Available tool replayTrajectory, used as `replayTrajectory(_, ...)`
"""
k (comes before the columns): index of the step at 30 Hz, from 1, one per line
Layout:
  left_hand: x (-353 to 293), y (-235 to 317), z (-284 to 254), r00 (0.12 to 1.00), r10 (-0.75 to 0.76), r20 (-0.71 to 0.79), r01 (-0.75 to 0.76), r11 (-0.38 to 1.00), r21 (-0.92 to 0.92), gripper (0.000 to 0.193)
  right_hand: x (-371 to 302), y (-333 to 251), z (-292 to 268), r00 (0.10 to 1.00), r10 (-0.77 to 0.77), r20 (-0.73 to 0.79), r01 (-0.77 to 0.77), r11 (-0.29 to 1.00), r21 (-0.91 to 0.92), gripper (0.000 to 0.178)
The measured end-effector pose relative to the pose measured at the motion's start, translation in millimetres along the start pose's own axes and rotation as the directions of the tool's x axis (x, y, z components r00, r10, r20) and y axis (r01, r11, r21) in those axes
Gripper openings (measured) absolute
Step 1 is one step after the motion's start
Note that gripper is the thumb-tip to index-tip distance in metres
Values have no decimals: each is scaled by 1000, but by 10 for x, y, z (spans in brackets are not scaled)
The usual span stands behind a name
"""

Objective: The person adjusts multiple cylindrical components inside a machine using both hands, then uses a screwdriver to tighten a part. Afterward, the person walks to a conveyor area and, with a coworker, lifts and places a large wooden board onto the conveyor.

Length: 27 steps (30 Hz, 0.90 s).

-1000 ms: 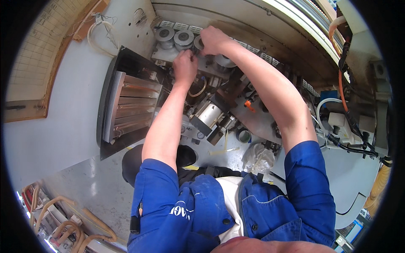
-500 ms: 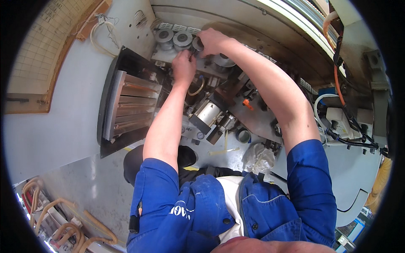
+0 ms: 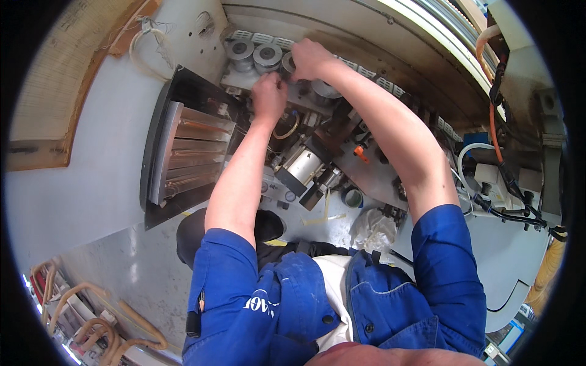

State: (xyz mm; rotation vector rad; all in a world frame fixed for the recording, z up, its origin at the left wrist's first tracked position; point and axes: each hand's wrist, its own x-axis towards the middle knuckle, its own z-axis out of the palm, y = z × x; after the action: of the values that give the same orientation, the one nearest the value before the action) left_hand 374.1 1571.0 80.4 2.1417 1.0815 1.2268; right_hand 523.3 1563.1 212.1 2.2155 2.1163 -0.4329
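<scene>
Both arms reach far forward into an open machine. Around the side of the third grey metal roller (image 3: 287, 61) curl the fingers of my right hand (image 3: 309, 60), partly hiding it. My left hand (image 3: 268, 97) is closed just in front of that roller, fingertips pinched near its lower edge; what they hold is too small to make out. Two more rollers with round flat tops, a left one (image 3: 241, 51) and a middle one (image 3: 267, 57), stand beside it. A wider roller (image 3: 325, 91) sits partly under my right forearm.
A metal cylinder (image 3: 303, 166) and an orange lever (image 3: 361, 152) lie between my forearms. Left stands a black-framed opening with metal slats (image 3: 198, 146). Cables (image 3: 506, 177) hang at the right. A clear plastic bag (image 3: 373, 230) and a tape roll (image 3: 352, 196) lie nearer me.
The view has shifted slightly. Both hands stay at the third roller, with only a slight change in the right hand's pose.
</scene>
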Motion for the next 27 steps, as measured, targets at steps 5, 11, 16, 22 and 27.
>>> replayTrajectory(5, 0, 14, 9, 999, -41, 15, 41, 999, 11, 10, 56, 149, 24, 993, -112, 23, 112, 994, 3, 39)
replayTrajectory(11, 10, 7, 11, 998, -59, -4, 59, 998, -13, 10, 77, 183, 122, 995, -100, -27, 100, 995, 3, 51)
replayTrajectory(16, -24, 22, 29, 995, -87, -52, 88, 996, 2, 14, 11, 102, 2, 997, 30, 66, -36, 995, 90, 47)
replayTrajectory(22, -52, 38, -7, 990, -141, -8, 141, 989, -53, 13, 19, 57, 42, 999, 15, -44, -14, 999, 36, 49)
replayTrajectory(27, -38, 49, -23, 991, -134, 9, 134, 991, -23, 16, 61, 49, 33, 998, 57, -12, -57, 998, 35, 46)
